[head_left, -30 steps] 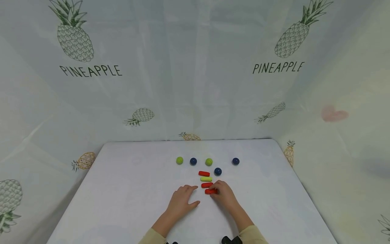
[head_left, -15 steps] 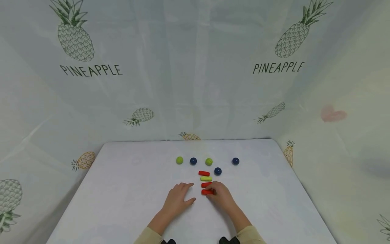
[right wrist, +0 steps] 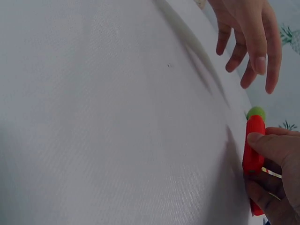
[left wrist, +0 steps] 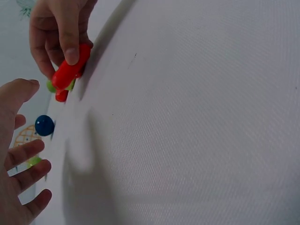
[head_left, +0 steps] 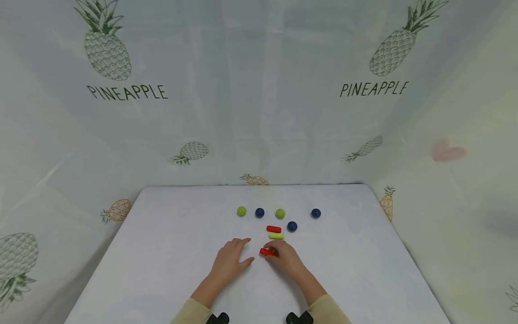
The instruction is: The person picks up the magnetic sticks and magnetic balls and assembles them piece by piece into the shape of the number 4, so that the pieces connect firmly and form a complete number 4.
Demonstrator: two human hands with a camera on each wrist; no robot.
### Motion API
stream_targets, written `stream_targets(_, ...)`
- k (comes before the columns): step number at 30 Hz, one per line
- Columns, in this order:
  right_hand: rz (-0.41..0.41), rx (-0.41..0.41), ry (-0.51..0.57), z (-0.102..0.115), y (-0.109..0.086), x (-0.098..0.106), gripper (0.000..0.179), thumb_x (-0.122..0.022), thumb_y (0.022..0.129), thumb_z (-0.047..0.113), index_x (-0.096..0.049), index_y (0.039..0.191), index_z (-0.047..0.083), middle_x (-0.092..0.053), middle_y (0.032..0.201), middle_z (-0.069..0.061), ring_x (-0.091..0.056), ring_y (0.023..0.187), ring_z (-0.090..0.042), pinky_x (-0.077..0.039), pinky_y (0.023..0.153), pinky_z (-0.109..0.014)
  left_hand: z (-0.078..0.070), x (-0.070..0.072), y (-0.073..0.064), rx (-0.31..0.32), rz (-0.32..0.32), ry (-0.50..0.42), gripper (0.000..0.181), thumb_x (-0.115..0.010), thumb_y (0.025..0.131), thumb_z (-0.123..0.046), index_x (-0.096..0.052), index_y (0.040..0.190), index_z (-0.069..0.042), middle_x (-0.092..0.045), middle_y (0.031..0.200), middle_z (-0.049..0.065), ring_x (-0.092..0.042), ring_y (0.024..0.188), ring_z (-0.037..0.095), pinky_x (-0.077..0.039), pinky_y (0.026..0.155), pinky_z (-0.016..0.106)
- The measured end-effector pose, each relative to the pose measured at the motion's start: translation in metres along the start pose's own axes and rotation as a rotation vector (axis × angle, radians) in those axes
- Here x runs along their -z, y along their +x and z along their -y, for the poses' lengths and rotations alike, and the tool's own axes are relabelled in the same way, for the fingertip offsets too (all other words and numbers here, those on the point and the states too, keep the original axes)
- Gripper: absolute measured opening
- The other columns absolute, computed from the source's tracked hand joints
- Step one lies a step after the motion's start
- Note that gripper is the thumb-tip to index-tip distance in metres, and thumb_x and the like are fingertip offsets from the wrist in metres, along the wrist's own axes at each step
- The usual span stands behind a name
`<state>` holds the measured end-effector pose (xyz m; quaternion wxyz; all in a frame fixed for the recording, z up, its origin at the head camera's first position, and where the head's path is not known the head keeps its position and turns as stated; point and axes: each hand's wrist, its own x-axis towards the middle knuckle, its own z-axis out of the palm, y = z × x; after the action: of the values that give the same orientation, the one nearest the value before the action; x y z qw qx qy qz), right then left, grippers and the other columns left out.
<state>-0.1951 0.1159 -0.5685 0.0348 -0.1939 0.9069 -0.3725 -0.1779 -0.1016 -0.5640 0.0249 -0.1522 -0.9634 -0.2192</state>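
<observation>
My right hand (head_left: pixel 286 259) pinches a short red stick (head_left: pixel 266 252) between thumb and fingers. In the right wrist view the thumb lies across this red stick (right wrist: pixel 253 154). Another red stick (right wrist: pixel 256 209) shows partly behind the right hand there. Beyond that hand lie a yellow-green stick (head_left: pixel 276 236) and a further red stick (head_left: pixel 274 229), side by side on the table. To the left, my left hand (head_left: pixel 227 260) hovers with fingers and thumb spread, holding nothing. What the sticks are made of I cannot tell.
Farther back on the white table (head_left: pixel 170 234) sit green balls, one left (head_left: pixel 241 211) and one mid (head_left: pixel 280 213). Blue balls stand among them: one left (head_left: pixel 260 213), one near the sticks (head_left: pixel 292 226), one right (head_left: pixel 315 213). A pineapple-print curtain (head_left: pixel 251 112) hangs behind.
My right hand has shifted left, carrying the nearest red stick away from its row. My left hand has also drawn left, staying spread. The view has shifted slightly.
</observation>
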Motion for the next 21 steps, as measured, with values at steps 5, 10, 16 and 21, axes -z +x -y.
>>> stream_targets(5,0.029,0.014,0.006,0.003,0.008,-0.007,0.032,-0.075,0.087,0.015,-0.067,0.117,0.015,-0.061,0.095,0.008,-0.054,0.084,-0.011,-0.051,0.077,-0.027,0.006,0.004,-0.002,0.007,-0.031,0.001,0.057,-0.072,0.086,-0.04,-0.056,0.134,-0.014,-0.058,0.123,0.007,-0.056,0.11,0.028,-0.047,0.09,0.049)
stream_targets(10,0.048,0.024,0.039,0.009,0.014,-0.01,0.034,-0.074,0.088,0.016,-0.065,0.122,0.015,-0.06,0.097,0.009,-0.054,0.085,-0.01,-0.051,0.076,-0.026,0.012,0.009,-0.004,0.019,-0.077,-0.006,0.057,-0.074,0.085,-0.037,-0.057,0.133,-0.011,-0.059,0.122,0.008,-0.057,0.109,0.029,-0.048,0.09,0.049)
stream_targets(16,0.058,0.013,0.075,0.017,0.021,-0.015,0.036,-0.072,0.089,0.016,-0.064,0.124,0.015,-0.061,0.099,0.008,-0.055,0.086,-0.011,-0.051,0.077,-0.026,0.021,0.017,-0.003,0.045,-0.105,-0.006,0.058,-0.075,0.085,-0.037,-0.056,0.133,-0.012,-0.059,0.121,0.008,-0.057,0.109,0.029,-0.048,0.09,0.049)
stream_targets(21,0.051,-0.029,0.12,0.024,0.027,-0.02,0.036,-0.071,0.091,0.016,-0.063,0.126,0.016,-0.061,0.101,0.006,-0.056,0.089,-0.013,-0.051,0.078,-0.027,0.032,0.023,-0.001,0.079,-0.13,-0.025,0.058,-0.075,0.085,-0.037,-0.056,0.133,-0.011,-0.06,0.12,0.009,-0.057,0.11,0.029,-0.047,0.092,0.048)
